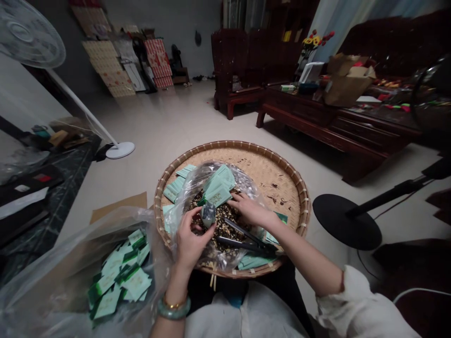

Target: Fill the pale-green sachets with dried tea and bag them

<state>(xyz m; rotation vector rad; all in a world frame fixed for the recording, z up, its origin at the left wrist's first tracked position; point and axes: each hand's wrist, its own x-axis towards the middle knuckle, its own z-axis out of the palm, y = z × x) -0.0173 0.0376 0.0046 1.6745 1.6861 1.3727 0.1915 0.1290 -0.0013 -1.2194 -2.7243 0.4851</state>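
My left hand pinches a small sachet upright, its mouth spread and the inside silvery grey. Dark loose tea mix with pale bits fills a clear plastic bag under both hands. At the right side of that bag, my right hand reaches down to the mix, fingers stretched out and apart; the tips are partly hidden. Light green sachets lie on the mix just beyond. Black tongs-like tool with two long arms rests across the near side, touched by neither hand.
A round woven bamboo tray holds the bag and more sachets around its edge. Left of it, a large clear bag contains many green packets. Fans stand on both sides, with a black base at right. A wooden table is beyond.
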